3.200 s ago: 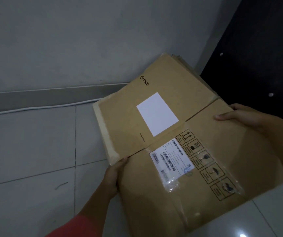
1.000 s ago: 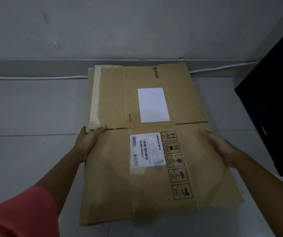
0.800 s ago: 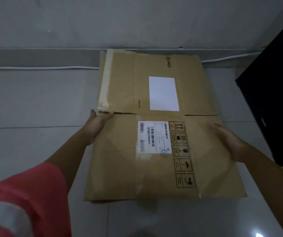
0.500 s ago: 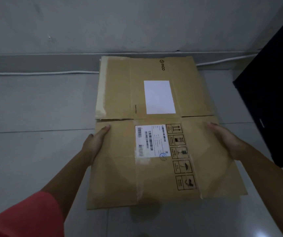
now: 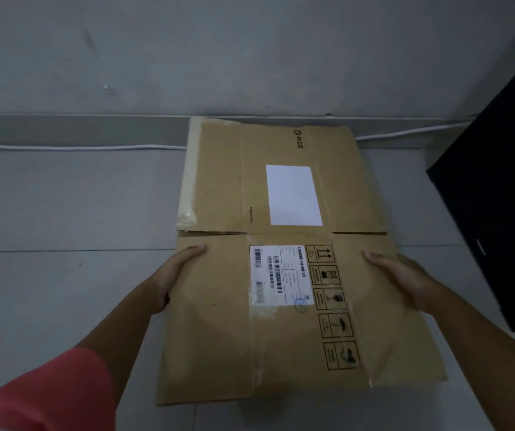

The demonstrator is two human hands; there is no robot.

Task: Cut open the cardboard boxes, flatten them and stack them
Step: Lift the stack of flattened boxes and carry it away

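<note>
Lying flattened: taped, creased cardboard box [image 5: 218,337]

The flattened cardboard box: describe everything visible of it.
The flattened cardboard box is brown, creased and taped, lying on the tiled floor with its far end at the wall. It bears a PICO logo, a blank white label, a barcoded shipping label and a column of handling symbols. The left hand and the right hand grip its side edges, thumbs on top.
</note>
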